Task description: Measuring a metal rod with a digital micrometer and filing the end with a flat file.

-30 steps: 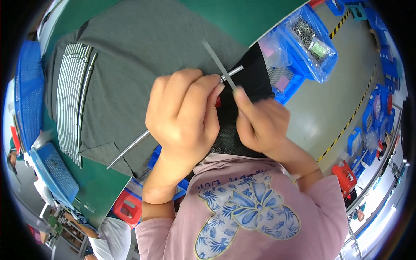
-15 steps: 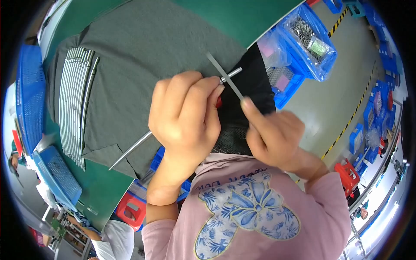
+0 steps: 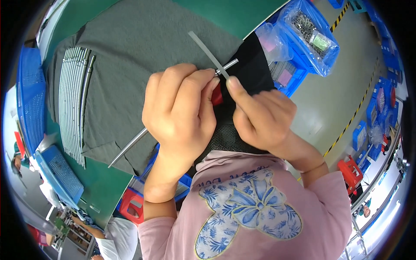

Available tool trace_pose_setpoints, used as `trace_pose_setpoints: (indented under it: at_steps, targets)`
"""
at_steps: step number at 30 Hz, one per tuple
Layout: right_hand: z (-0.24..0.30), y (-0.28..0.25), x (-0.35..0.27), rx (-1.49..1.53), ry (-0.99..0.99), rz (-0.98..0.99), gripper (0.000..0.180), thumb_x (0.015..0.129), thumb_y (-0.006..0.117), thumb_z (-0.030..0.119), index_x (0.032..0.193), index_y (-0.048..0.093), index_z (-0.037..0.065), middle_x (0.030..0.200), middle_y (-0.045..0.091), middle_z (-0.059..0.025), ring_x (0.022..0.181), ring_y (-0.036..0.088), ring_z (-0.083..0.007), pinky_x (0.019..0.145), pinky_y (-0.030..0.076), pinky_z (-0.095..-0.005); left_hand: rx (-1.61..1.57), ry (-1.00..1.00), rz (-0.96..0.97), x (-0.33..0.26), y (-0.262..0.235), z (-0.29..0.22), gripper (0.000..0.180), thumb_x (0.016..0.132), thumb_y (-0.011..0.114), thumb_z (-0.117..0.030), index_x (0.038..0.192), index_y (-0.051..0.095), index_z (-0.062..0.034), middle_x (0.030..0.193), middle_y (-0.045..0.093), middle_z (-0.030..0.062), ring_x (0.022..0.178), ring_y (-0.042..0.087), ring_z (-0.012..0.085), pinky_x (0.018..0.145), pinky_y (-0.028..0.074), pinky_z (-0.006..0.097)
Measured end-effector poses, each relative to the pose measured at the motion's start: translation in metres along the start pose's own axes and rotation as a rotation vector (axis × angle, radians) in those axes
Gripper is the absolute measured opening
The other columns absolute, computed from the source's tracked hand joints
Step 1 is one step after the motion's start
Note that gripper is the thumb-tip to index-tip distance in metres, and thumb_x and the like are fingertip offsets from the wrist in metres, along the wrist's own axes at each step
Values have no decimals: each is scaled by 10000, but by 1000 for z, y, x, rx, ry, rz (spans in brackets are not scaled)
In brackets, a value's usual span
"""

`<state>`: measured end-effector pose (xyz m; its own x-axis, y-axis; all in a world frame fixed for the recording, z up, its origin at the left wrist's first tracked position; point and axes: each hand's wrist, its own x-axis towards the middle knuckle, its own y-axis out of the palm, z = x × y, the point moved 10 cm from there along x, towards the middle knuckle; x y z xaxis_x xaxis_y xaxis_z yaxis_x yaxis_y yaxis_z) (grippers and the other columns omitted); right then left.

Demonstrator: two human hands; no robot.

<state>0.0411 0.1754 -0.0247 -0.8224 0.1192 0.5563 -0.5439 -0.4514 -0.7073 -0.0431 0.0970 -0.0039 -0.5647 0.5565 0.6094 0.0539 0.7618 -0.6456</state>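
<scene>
Your left hand (image 3: 180, 108) is clamped on the stiff metal rod (image 3: 130, 147); right hand (image 3: 260, 117) pinches the bendy grey strip (image 3: 208, 52); grip close to the crossing.

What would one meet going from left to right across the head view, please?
Blue crate → row of metal rods → grey cloth → left hand → right hand → blue bin with a bag of small metal parts.

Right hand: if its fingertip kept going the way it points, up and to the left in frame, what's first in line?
Probably the flat grey strip the right hand already pinches where it crosses the metal rod held by the left hand. Beyond that lies the grey cloth; depth is unclear.
</scene>
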Motion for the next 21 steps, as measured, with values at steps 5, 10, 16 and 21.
trace_pose_setpoints:
  at_steps: [5,10,16,21]
  targets:
    - [0,-2,-35,21,92,41,494,643,608,-72,1134,637,-25,526,429,-2,404,400,-147,414,307,-298,6,-13,-3,0,0,3,190,611,720,7,775,643,-48,772,588,58,641,529,228,550,442,316]
    - [2,-4,5,10,35,-1,482,636,597,-58,1115,650,-24,521,427,7,395,391,-147,413,306,-299,14,-4,-23,1,-1,3,200,607,729,5,779,647,-56,771,585,56,642,530,223,549,442,316]
    - [4,-13,-14,-9,63,70,546,572,572,-65,1110,653,-24,494,385,15,381,376,-143,395,269,-290,22,-18,11,-1,1,1,186,620,734,2,777,651,-56,771,583,58,655,531,223,562,440,317]
    - [3,-12,-12,10,66,23,494,603,582,-74,1087,664,-23,486,383,13,373,366,-140,395,286,-286,9,-19,12,0,1,3,189,619,737,-1,784,661,-53,773,591,59,654,529,219,572,434,311]
